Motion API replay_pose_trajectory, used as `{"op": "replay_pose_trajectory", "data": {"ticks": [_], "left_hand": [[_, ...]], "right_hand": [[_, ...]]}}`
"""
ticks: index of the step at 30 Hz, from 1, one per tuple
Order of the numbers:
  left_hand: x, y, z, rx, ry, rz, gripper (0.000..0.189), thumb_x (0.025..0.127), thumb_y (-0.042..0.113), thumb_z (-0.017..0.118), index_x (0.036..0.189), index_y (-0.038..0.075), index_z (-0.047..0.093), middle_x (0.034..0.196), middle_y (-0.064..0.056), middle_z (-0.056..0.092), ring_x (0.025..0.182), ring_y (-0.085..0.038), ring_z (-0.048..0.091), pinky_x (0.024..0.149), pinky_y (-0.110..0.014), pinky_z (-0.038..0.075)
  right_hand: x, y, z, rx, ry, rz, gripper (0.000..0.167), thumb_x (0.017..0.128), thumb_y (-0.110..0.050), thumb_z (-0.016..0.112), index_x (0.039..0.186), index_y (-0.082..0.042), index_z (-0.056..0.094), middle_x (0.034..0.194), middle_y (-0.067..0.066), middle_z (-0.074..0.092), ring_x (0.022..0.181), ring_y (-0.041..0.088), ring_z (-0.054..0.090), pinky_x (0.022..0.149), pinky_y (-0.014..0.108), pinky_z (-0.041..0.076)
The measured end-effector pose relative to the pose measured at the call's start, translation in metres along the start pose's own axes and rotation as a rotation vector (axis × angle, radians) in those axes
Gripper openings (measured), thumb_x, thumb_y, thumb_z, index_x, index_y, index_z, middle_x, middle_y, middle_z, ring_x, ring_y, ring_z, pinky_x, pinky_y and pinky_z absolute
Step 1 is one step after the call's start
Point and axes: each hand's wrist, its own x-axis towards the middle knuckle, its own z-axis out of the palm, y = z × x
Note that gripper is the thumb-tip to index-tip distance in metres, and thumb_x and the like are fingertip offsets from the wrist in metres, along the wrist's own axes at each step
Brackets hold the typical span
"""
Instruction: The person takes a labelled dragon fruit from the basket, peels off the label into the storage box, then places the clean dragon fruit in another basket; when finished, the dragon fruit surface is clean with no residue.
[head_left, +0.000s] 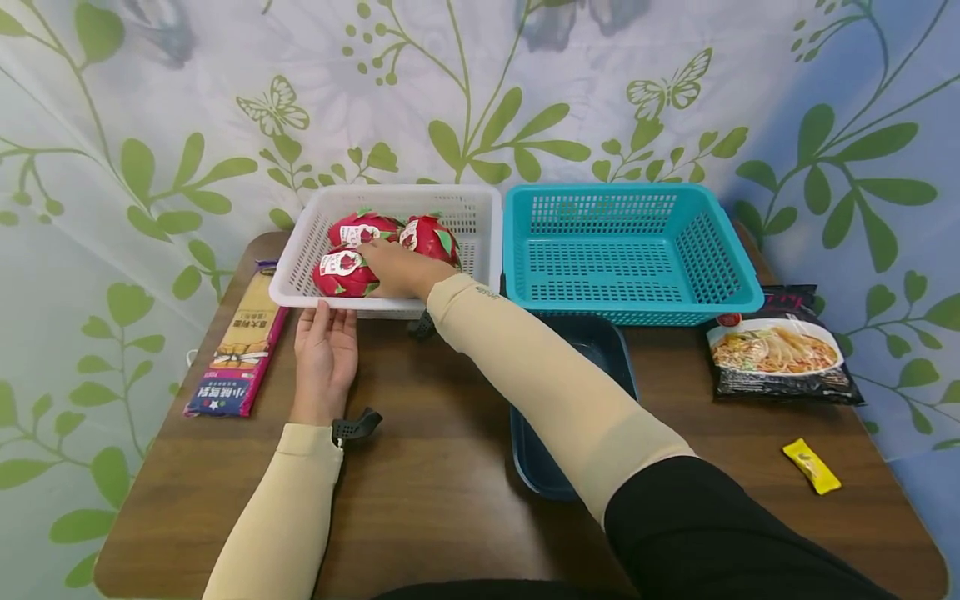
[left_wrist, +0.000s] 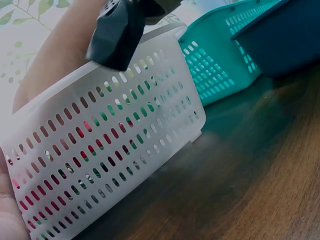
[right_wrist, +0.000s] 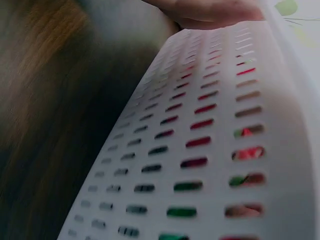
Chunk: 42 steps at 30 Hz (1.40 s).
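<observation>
Three red dragon fruits with green tips and white labels lie in a white perforated basket. My right hand reaches over the front rim and grips the front-left dragon fruit, its fingertips on the label side. Close by are the back dragon fruit and the right-hand dragon fruit. My left hand touches the basket's front wall just under the rim, palm up with fingers fairly straight. In the left wrist view, red and green show through the slots of the basket wall.
A teal basket stands right of the white one. Under my right forearm is a dark blue tray. A long noodle pack lies at left; a black noodle bag and a small yellow packet lie at right.
</observation>
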Motion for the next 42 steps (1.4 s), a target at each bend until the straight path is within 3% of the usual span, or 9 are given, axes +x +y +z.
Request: {"op": "replay_pose_trajectory", "data": {"ticks": [9,19,35,42], "left_hand": [[-0.005,0.0,-0.003,0.003,0.005,-0.013,0.064,0.104,0.008,0.065,0.156,-0.001,0.03,0.13,-0.019,0.056,0.101,-0.025,0.064,0.096,-0.034,0.057],[-0.005,0.001,-0.002,0.009,-0.013,-0.012,0.06,0.105,0.008,0.062,0.156,0.001,0.03,0.134,-0.019,0.055,0.102,-0.025,0.063,0.097,-0.034,0.056],[-0.003,0.002,-0.001,0.005,0.013,-0.021,0.043,0.107,0.007,0.06,0.146,0.001,0.043,0.129,-0.018,0.058,0.1,-0.025,0.064,0.095,-0.034,0.057],[-0.003,0.002,0.0,0.001,-0.002,-0.021,0.056,0.106,0.007,0.061,0.154,0.001,0.033,0.13,-0.019,0.057,0.101,-0.026,0.064,0.098,-0.035,0.055]], "right_hand": [[0.006,-0.002,0.01,0.091,0.063,0.04,0.1,0.091,-0.046,0.083,0.165,-0.008,0.027,0.163,0.012,0.036,0.146,0.019,0.039,0.117,0.034,0.036],[0.013,-0.007,0.016,0.0,0.099,0.088,0.097,0.089,-0.044,0.086,0.163,-0.011,0.033,0.156,0.006,0.049,0.143,0.018,0.044,0.118,0.034,0.035],[0.014,-0.002,0.017,0.117,0.178,0.022,0.088,0.09,-0.043,0.085,0.16,-0.011,0.041,0.152,0.005,0.055,0.137,0.015,0.05,0.114,0.028,0.037],[0.017,0.0,0.016,0.179,0.263,0.015,0.094,0.085,-0.047,0.089,0.158,-0.011,0.043,0.15,0.004,0.056,0.134,0.014,0.052,0.113,0.025,0.036]]}}
